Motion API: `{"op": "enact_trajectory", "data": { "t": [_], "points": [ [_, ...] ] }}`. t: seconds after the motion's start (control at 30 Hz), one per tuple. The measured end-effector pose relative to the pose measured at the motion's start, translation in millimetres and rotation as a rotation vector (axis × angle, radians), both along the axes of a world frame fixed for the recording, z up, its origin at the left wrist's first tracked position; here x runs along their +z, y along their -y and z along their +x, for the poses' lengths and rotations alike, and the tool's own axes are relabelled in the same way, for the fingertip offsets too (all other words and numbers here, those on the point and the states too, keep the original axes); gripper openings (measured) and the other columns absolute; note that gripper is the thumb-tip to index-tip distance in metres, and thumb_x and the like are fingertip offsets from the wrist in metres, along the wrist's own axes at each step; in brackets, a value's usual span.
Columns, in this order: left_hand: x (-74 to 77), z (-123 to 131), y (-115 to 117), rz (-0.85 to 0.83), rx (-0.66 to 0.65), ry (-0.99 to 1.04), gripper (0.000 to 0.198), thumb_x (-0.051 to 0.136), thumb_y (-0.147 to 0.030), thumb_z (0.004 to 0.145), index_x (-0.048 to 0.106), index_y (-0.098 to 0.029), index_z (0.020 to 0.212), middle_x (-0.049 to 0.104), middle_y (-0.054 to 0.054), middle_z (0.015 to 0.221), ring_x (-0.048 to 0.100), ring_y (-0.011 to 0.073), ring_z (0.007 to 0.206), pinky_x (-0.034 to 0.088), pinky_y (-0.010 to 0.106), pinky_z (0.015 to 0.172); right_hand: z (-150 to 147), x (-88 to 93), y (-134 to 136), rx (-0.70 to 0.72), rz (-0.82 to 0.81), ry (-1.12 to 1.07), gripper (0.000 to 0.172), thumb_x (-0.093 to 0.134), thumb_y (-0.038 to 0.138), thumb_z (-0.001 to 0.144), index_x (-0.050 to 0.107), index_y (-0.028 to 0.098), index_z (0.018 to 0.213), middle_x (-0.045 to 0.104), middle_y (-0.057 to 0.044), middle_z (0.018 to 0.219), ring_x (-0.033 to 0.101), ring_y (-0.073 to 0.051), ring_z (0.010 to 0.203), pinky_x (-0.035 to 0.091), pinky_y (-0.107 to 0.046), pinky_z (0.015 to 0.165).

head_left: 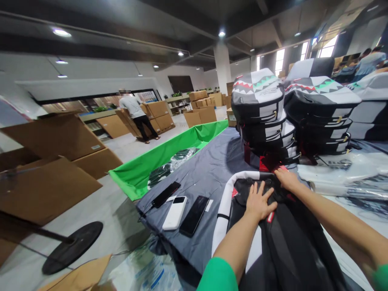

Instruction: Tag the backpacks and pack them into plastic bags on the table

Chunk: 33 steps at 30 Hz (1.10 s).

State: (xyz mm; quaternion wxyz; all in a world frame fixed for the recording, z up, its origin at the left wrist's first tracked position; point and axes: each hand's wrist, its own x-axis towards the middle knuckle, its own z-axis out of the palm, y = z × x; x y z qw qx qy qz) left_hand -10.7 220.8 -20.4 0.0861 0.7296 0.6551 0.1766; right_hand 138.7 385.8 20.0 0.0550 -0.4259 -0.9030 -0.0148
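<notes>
A black and white backpack (pixel 291 242) lies on the grey cloth-covered table in front of me. My left hand (pixel 260 201) rests on its upper part with the fingers spread, beside a small red and white tab. At the backpack's top edge, my right hand (pixel 286 178) has its fingers curled around the edge next to a red piece (pixel 266 163). Part of that hand's grip is hidden. Just beyond stands a stack of similar backpacks (pixel 257 101) with a zigzag pattern, and a second stack (pixel 324 109) is to its right.
A white power bank (pixel 175 213) and two black phones lie on the table (pixel 209 173) at left. A green fabric bin (pixel 133 173) holds plastic-wrapped items. Clear plastic bags (pixel 348 178) lie at right. Cardboard boxes (pixel 54 133) and a person (pixel 133 107) are farther off.
</notes>
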Motion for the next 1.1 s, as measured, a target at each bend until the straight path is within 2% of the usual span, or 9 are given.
{"op": "enact_trajectory", "data": {
  "t": [0.1,0.27,0.4,0.53,0.6,0.67,0.8,0.93,1.1],
  "points": [
    [1.1,1.0,-6.1,0.049,0.016,0.034,0.059,0.052,-0.057,0.097,0.049,-0.032,0.151,0.034,0.007,0.165,0.021,0.0403,0.154,0.020,0.060,0.125,10.3,-4.2,62.8,0.050,0.040,-0.012,0.036,0.065,0.021,0.087,0.064,0.009,0.121,0.060,-0.024,0.133,0.056,-0.036,0.126,0.047,-0.051,0.102],
    [12.0,-7.6,-12.9,0.077,0.061,0.144,0.047,0.037,-0.031,0.105,0.048,-0.015,0.148,0.048,0.017,0.154,0.038,0.0305,0.147,0.025,0.052,0.125,10.4,-47.4,192.5,0.280,0.086,-0.092,0.046,0.048,0.036,0.097,0.059,0.017,0.138,0.053,-0.017,0.149,0.047,-0.031,0.139,0.038,-0.050,0.115],
    [31.7,-15.3,13.5,0.046,-0.036,0.172,0.047,0.021,-0.018,0.105,0.054,-0.012,0.138,0.057,0.016,0.143,0.048,0.0242,0.136,0.033,0.047,0.119,-6.6,-76.7,217.1,0.233,0.136,-0.173,0.052,0.043,0.033,0.098,0.057,0.005,0.139,0.049,-0.024,0.151,0.043,-0.034,0.142,0.039,-0.051,0.114],
    [47.5,-12.2,92.2,-0.052,-0.523,0.149,0.028,0.050,-0.039,0.102,0.071,-0.022,0.097,0.071,0.001,0.098,0.065,0.0162,0.098,0.049,0.027,0.097,-13.1,-84.1,198.9,0.225,0.115,-0.234,0.049,0.043,0.033,0.098,0.058,0.013,0.140,0.054,-0.018,0.148,0.049,-0.030,0.138,0.042,-0.047,0.111],
    [47.3,-8.0,126.7,-0.045,-0.904,0.022,0.034,0.056,-0.048,0.099,0.068,-0.021,0.082,0.069,0.002,0.084,0.063,0.0174,0.086,0.051,0.029,0.087,-14.8,-85.0,197.0,0.218,0.126,-0.277,0.050,0.041,0.033,0.099,0.057,0.011,0.141,0.051,-0.020,0.150,0.047,-0.031,0.140,0.042,-0.049,0.110],
    [39.6,-3.3,143.1,0.017,-1.073,-0.136,0.035,0.054,-0.044,0.100,0.066,-0.019,0.079,0.067,0.004,0.077,0.060,0.0192,0.080,0.050,0.032,0.082,-16.2,-85.9,198.2,0.211,0.138,-0.321,0.050,0.038,0.033,0.101,0.056,0.008,0.141,0.049,-0.023,0.151,0.045,-0.034,0.141,0.041,-0.051,0.111],
    [11.8,3.8,135.4,0.082,-1.042,-0.323,0.029,0.048,-0.026,0.099,0.066,-0.019,0.077,0.065,0.006,0.073,0.060,0.0181,0.077,0.048,0.032,0.079,-12.6,-80.3,194.4,0.175,0.150,-0.423,0.048,0.033,0.032,0.102,0.054,0.013,0.142,0.054,-0.021,0.145,0.053,-0.032,0.133,0.046,-0.050,0.106],
    [-5.6,5.3,127.7,0.064,-0.840,-0.401,0.024,0.050,-0.031,0.096,0.070,-0.017,0.092,0.070,0.008,0.089,0.062,0.0206,0.092,0.047,0.036,0.092,4.3,-47.8,203.9,0.203,0.175,-0.542,0.045,0.027,0.025,0.102,0.054,0.016,0.138,0.058,-0.019,0.136,0.056,-0.029,0.125,0.048,-0.049,0.101],
    [-1.4,-7.2,132.7,0.074,-0.350,-0.353,0.046,0.047,-0.045,0.100,0.059,-0.023,0.138,0.057,0.013,0.143,0.049,0.0336,0.129,0.036,0.057,0.111,22.0,-2.6,263.1,0.891,0.003,-0.331,0.020,0.046,0.031,0.094,0.065,0.024,0.089,0.066,-0.004,0.085,0.060,-0.019,0.081,0.048,-0.033,0.078]
  ]
}}
